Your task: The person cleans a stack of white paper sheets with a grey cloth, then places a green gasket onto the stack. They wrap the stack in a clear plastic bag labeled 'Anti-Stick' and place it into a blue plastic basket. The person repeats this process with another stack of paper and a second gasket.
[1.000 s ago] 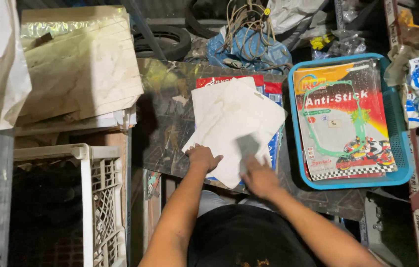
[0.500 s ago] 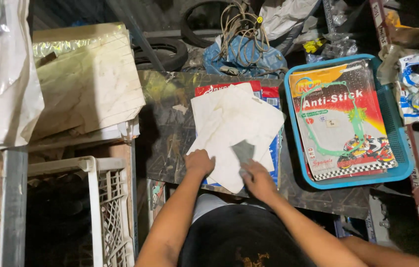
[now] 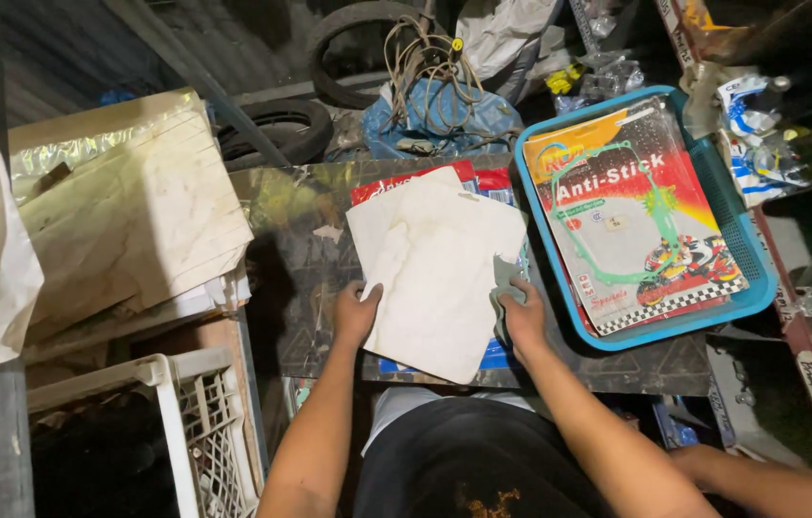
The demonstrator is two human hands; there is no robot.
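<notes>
On the dark bench (image 3: pixel 300 288), the left hand (image 3: pixel 356 312) and right hand (image 3: pixel 524 317) each pinch an edge of the stained white paper sheet (image 3: pixel 435 269) lying beside the blue plastic tray (image 3: pixel 746 288).

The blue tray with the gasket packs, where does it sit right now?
In the head view, the blue tray sits on the person's right, beside the stained white sheets held by both hands.

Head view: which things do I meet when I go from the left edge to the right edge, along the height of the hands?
White crate → left hand → stained white sheet → right hand → blue tray with gasket packs.
</notes>
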